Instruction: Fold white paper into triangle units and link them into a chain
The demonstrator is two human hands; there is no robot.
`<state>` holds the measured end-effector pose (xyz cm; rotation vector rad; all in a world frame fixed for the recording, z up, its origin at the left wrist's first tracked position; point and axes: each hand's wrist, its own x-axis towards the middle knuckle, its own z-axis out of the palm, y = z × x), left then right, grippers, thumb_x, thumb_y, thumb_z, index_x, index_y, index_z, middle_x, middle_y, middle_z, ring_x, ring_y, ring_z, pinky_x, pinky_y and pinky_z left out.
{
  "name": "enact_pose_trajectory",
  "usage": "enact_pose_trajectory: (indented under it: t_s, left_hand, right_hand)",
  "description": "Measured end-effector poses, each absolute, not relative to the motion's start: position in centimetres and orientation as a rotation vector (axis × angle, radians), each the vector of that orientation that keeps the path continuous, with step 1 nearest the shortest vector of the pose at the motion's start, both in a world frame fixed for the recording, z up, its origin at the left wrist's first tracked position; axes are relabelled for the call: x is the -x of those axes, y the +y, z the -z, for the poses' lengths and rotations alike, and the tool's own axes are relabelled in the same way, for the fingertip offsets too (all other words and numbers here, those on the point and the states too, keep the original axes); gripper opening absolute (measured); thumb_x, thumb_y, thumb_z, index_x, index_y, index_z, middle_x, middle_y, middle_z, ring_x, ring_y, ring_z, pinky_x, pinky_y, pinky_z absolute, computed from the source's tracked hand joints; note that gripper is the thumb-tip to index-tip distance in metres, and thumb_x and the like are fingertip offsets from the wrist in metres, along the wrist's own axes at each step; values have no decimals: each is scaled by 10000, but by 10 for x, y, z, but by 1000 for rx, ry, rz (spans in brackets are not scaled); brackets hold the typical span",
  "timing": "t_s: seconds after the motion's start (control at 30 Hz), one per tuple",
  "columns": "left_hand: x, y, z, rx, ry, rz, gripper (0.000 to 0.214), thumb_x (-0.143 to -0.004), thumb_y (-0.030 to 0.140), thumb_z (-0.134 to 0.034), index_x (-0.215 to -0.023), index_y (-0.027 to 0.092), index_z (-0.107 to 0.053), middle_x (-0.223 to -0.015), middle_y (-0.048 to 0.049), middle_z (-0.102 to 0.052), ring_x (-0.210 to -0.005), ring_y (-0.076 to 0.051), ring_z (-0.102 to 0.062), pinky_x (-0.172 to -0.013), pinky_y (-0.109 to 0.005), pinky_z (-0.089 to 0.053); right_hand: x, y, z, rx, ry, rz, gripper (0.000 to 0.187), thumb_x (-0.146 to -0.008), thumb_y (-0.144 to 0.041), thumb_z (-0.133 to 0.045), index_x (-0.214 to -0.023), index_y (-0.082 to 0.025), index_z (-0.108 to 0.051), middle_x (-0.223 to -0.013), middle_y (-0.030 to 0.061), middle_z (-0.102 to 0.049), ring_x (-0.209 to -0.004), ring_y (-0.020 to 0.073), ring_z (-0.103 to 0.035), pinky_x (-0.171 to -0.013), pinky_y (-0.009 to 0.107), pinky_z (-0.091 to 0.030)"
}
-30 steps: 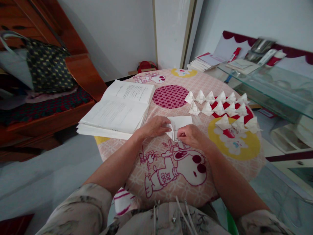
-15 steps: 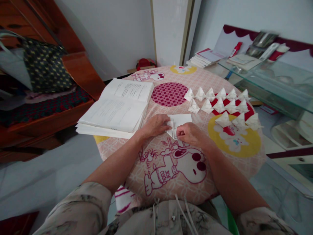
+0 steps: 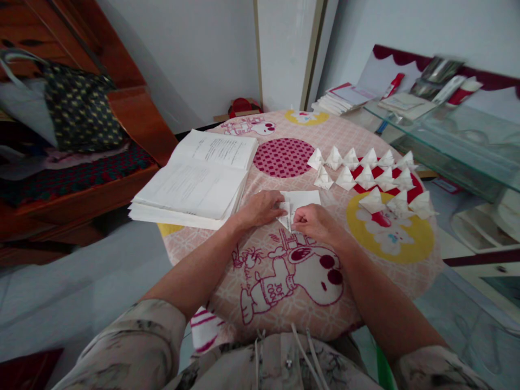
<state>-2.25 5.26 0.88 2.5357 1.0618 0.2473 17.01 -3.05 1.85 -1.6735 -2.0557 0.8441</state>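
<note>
Small white paper sheet: lies partly folded between the two hands, its far part flat, a narrow point turned towards the person.
Bare left hand: palm down, fingers over the sheet's left side; whether they pinch it or only press on it cannot be told.
Bare right hand: fingers curled in, thumb and forefinger pinching the sheet at its near right side.
Round table: covered by a pink patterned cloth with cartoon figures; it carries the sheet near its middle.
Folded white paper pieces: pointed, standing in three rows right of the sheet, six at the back, five in the middle, three in front.
Open white book: thick, with printed pages, beside the left forearm.
Clear glass shelf: beyond the paper pieces, at the right.
Dark bag with yellow pattern: on a reddish-brown wooden bench, at the left.
</note>
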Motion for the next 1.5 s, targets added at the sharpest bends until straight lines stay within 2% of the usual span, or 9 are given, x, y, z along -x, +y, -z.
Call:
enact_pose_trajectory:
  t_s: [0.17, 0.5, 0.83, 1.1, 1.23, 1.4, 1.5]
  left_hand:
    - [22, 53, -7, -2530, 1071, -264, 166, -876, 320, -653, -927, 163, -663, -884, -59, -664, -870, -200, -608, -805, -323, -452]
    - [19, 57, -7, -2505, 1113, -265, 202, -849, 341, -681, -932, 158, -704, -895, -65, -705, -860, -206, -631, -788, -312, -446]
    - [16, 62, -5, -2419, 1180, -332, 207, -827, 333, -670, -929, 174, -754, -878, -60, -735, -812, -197, -636, -744, -308, -465]
    - [10, 57, -11, -2405, 1270, -278, 207, -828, 314, -679, -943, 165, -766, -924, -76, -737, -857, -216, -651, -781, -320, -472]
    - [10, 55, -13, -2423, 1270, -268, 202, -824, 308, -672, -927, 161, -765, -925, -78, -742, -836, -213, -647, -772, -324, -475]
    - [9, 57, -11, -2418, 1265, -260, 180, -820, 283, -675, -910, 155, -764, -909, -87, -738, -830, -215, -646, -764, -329, -473]
    - [9, 57, -11, -2403, 1265, -270, 163, -808, 263, -696, -904, 149, -762, -899, -87, -735, -831, -213, -645, -779, -329, -469]
  right_hand:
    - [-168, -31, -22, 1688, -2027, -892, 121, -774, -202, -675, -661, -160, -660, -569, -25, -592, -542, 105, -499, -540, 234, -309]
    - [-157, -36, -26, 1864, -2039, -757, 220, -760, -235, -766, -600, -173, -629, -538, -27, -557, -559, 117, -477, -557, 256, -277]
    - [-158, -36, -26, 1851, -2046, -761, 232, -752, -236, -771, -586, -174, -622, -530, -27, -558, -550, 120, -473, -544, 259, -267]
    - [-157, -36, -22, 1882, -2037, -741, 191, -757, -222, -759, -641, -185, -612, -592, -13, -606, -573, 129, -505, -553, 260, -288]
    - [-156, -38, -22, 1880, -2027, -674, 114, -746, -188, -763, -798, -189, -662, -673, -3, -647, -615, 143, -540, -583, 259, -325]
    - [-154, -40, -24, 1860, -2055, -601, 365, -760, -170, -756, -1120, -172, -693, -771, 32, -701, -685, 177, -602, -640, 278, -377]
    - [-155, -40, -23, 1835, -2109, -584, 448, -775, -185, -758, -1218, -154, -694, -836, 61, -733, -744, 197, -643, -689, 289, -419]
